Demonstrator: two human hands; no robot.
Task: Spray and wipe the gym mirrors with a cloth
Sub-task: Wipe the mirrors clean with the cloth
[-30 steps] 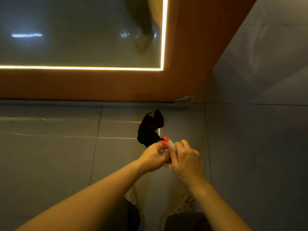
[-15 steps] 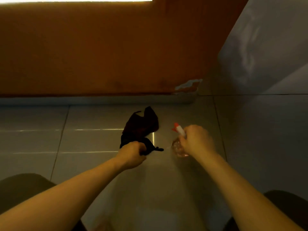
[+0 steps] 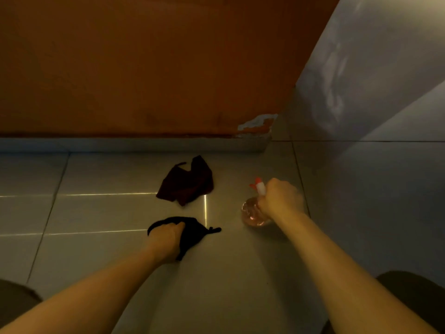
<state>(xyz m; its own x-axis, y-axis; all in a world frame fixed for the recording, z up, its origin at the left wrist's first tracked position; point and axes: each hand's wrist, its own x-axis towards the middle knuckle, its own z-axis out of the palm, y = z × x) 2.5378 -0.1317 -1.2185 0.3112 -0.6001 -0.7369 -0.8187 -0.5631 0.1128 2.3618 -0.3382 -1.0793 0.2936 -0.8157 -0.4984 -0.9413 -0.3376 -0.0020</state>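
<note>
Head view: a clear, round-bodied plastic spray bottle (image 3: 251,212) stands on the glossy grey tiled floor (image 3: 96,213), right of centre. Its body shows pinkish glints, and whether there is liquid inside cannot be told. Its long axis is close to upright, seen from above, and its white sprayer head with a red tip (image 3: 256,185) points left and away, toward the orange wall (image 3: 144,68). The right hand (image 3: 280,198) is wrapped round the bottle's neck, knuckles up, arm reaching forward from the lower right.

The left hand (image 3: 166,238) lies palm down on a crumpled black cloth (image 3: 193,233) on the floor, fingers curled into the fabric and gripping it, forearm stretched out from the lower left. A dark maroon rag (image 3: 187,183) lies loose on the tiles beyond it, nearer the wall's skirting, apart from both hands. A grey wall (image 3: 373,92) rises on the right
</note>
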